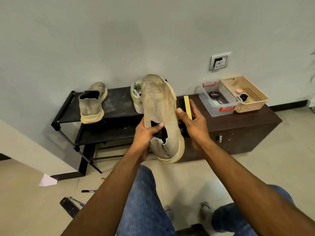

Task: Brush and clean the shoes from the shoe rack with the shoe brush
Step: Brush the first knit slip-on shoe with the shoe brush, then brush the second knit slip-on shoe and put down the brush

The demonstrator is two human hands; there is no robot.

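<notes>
A dusty beige knit shoe (160, 106) is held up in the air, toe pointing away, in front of the black shoe rack (117, 106). My left hand (146, 133) grips its collar, thumb over the opening edge. My right hand (192, 120) holds the shoe brush (187, 106), yellow back facing me, black bristles against the shoe's right side. The matching shoe (92, 103) stands on the rack's top shelf at the left. Another pale shoe (136, 96) is on the rack, partly hidden behind the held shoe.
A dark brown chest (238, 133) sits right of the rack, bearing a clear plastic box (216, 111) with a polish tin and a beige basket (252, 104). On the floor at left lie pens, a remote (69, 206) and a paper scrap (47, 181). My knees in jeans are below.
</notes>
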